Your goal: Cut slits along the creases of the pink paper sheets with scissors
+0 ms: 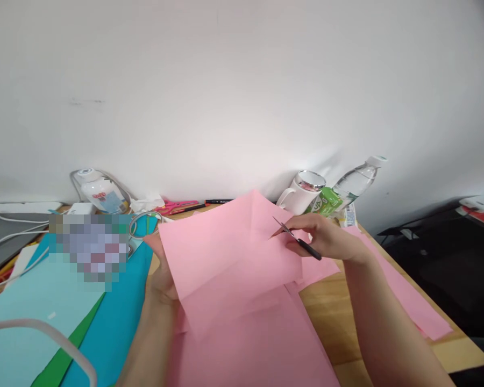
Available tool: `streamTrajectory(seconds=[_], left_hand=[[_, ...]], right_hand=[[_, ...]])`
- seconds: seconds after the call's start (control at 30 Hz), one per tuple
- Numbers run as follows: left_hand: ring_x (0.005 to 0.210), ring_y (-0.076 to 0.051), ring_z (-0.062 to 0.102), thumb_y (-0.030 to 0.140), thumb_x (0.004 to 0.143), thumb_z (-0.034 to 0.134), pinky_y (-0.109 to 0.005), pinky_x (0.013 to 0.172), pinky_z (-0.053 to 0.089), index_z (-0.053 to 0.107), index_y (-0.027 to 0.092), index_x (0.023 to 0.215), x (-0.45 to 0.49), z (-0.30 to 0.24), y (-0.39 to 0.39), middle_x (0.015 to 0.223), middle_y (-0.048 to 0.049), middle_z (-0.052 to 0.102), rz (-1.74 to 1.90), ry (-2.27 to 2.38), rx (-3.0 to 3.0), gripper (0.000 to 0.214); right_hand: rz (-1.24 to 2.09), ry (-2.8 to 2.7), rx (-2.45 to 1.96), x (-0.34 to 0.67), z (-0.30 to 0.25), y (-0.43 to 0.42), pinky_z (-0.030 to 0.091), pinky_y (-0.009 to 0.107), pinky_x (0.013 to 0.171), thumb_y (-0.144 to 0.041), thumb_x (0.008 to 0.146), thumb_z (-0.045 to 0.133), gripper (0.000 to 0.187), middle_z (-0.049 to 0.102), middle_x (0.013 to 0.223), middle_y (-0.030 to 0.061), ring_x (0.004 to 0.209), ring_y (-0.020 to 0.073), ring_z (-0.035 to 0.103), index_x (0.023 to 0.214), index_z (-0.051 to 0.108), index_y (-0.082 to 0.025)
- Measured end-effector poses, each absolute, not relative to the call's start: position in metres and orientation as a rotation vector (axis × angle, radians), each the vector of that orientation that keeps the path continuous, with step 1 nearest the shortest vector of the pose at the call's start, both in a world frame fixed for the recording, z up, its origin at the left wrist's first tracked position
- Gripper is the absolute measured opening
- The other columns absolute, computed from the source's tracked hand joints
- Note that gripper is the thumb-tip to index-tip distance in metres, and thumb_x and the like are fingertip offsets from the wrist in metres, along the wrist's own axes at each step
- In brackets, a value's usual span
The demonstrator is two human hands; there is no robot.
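Note:
A creased sheet of pink paper [221, 247] is held up in front of me. My left hand [161, 274] grips its left edge, with the thumb sticking out and the other fingers hidden behind the sheet. In my right hand [331, 236] is a pair of scissors [308, 249] with dark handles; the blades are parted and point left over the paper's right part. Whether the blades touch the paper I cannot tell. More pink paper [258, 349] lies below the held sheet, on the wooden table [334, 322].
At the back stand a white mug [300, 196], a green packet [326, 200], a tilted water bottle [357, 180] and a white bottle [102, 191]. Pink scissors [177, 206], pens and a tape roll [135, 226] lie there too. Blue paper [121, 317] and pink strips [407, 295] flank me.

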State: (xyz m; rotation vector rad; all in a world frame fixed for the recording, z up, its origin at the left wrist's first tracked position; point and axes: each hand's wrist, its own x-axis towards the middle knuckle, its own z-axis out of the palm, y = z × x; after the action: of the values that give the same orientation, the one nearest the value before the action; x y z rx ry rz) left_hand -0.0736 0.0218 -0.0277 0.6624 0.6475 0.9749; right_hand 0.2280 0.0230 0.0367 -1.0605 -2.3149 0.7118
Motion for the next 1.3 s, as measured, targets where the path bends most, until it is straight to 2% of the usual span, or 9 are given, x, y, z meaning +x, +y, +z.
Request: streamTrajectory(seconds=[0.07, 0.13, 0.27, 0.43, 0.63, 0.73, 0.8, 0.93, 1.3], left_hand=[[0.066, -0.022, 0.066, 0.087, 0.046, 0.047, -0.03, 0.064, 0.052, 0.07, 0.022, 0.078, -0.073, -0.023, 0.024, 0.065, -0.0015, 0.07, 0.977, 0.528, 0.63, 0.076], [0.06, -0.02, 0.066, 0.082, 0.052, 0.051, -0.029, 0.065, 0.052, 0.071, 0.019, 0.08, -0.07, -0.017, 0.025, 0.063, -0.0027, 0.071, 0.941, 0.401, 0.594, 0.072], [0.081, -0.027, 0.068, 0.077, 0.057, 0.055, -0.034, 0.073, 0.052, 0.068, 0.016, 0.098, -0.061, -0.01, 0.02, 0.082, -0.0091, 0.073, 0.811, 0.313, 0.612, 0.074], [0.075, -0.024, 0.069, 0.026, 0.064, 0.077, -0.028, 0.063, 0.053, 0.071, 0.011, 0.087, -0.049, -0.013, 0.013, 0.081, -0.0098, 0.073, 0.676, 0.505, 0.749, 0.028], [0.091, -0.024, 0.067, 0.019, 0.069, 0.073, -0.031, 0.077, 0.055, 0.068, 0.018, 0.098, -0.042, -0.013, 0.018, 0.096, -0.0064, 0.072, 1.09, 0.625, 0.634, 0.03], [0.103, -0.022, 0.063, 0.02, 0.075, 0.067, -0.029, 0.088, 0.052, 0.066, 0.021, 0.104, -0.046, -0.011, 0.023, 0.109, -0.0043, 0.069, 1.384, 0.644, 0.621, 0.03], [0.108, -0.021, 0.06, 0.019, 0.077, 0.064, -0.028, 0.091, 0.05, 0.064, 0.023, 0.108, -0.05, -0.01, 0.025, 0.114, -0.0028, 0.067, 1.478, 0.659, 0.618, 0.031], [0.113, -0.018, 0.057, 0.014, 0.077, 0.064, -0.023, 0.092, 0.049, 0.062, 0.026, 0.111, -0.056, -0.01, 0.028, 0.117, -0.0006, 0.066, 1.57, 0.687, 0.621, 0.036], [0.11, -0.024, 0.058, 0.018, 0.072, 0.07, -0.032, 0.088, 0.053, 0.061, 0.021, 0.113, -0.054, -0.011, 0.028, 0.115, -0.0054, 0.066, 1.438, 0.829, 0.674, 0.042]], right_hand=[[0.684, -2.348, -1.152, 0.229, 0.048, 0.024, 0.049, 0.029, 0.067, -0.012, 0.074, 0.056, 0.03, 0.071, 0.089, 0.0059, 0.074, 0.0182, 0.061, 0.101, 0.069, -0.017], [0.621, -2.292, -1.264, 0.23, 0.056, 0.024, 0.05, 0.028, 0.066, -0.011, 0.073, 0.055, 0.035, 0.071, 0.092, 0.005, 0.077, 0.0189, 0.062, 0.104, 0.068, -0.02], [0.468, -2.179, -1.38, 0.225, 0.068, 0.022, 0.05, 0.026, 0.064, -0.008, 0.072, 0.054, 0.032, 0.069, 0.088, 0.0031, 0.077, 0.0175, 0.06, 0.098, 0.069, -0.021], [0.284, -1.966, -1.376, 0.207, 0.069, 0.028, 0.047, 0.024, 0.057, -0.013, 0.073, 0.059, 0.027, 0.064, 0.074, 0.0001, 0.069, 0.015, 0.058, 0.098, 0.068, -0.022], [-0.054, -1.349, -1.128, 0.177, 0.063, 0.018, 0.047, 0.041, 0.085, -0.023, 0.075, 0.066, 0.034, 0.064, 0.09, 0.0058, 0.085, 0.02, 0.06, 0.108, 0.06, -0.02], [0.49, -1.428, -1.022, 0.174, 0.052, -0.004, 0.048, 0.038, 0.076, -0.036, 0.078, 0.065, 0.026, 0.06, 0.074, 0.0023, 0.077, 0.0194, 0.059, 0.099, 0.061, -0.022], [1.041, -1.68, -0.864, 0.175, 0.038, -0.016, 0.048, 0.037, 0.072, -0.053, 0.074, 0.064, 0.04, 0.06, 0.07, 0.0037, 0.075, 0.0206, 0.059, 0.096, 0.063, -0.02], [1.673, -1.709, -0.793, 0.171, 0.001, -0.024, 0.044, 0.03, 0.065, -0.051, 0.064, 0.074, 0.05, 0.061, 0.074, 0.0041, 0.069, 0.0157, 0.055, 0.098, 0.063, -0.016], [1.82, -1.411, -0.753, 0.156, -0.032, -0.016, 0.034, 0.024, 0.055, -0.043, 0.07, 0.073, 0.043, 0.053, 0.071, 0.0008, 0.063, 0.0115, 0.045, 0.101, 0.062, -0.016]])
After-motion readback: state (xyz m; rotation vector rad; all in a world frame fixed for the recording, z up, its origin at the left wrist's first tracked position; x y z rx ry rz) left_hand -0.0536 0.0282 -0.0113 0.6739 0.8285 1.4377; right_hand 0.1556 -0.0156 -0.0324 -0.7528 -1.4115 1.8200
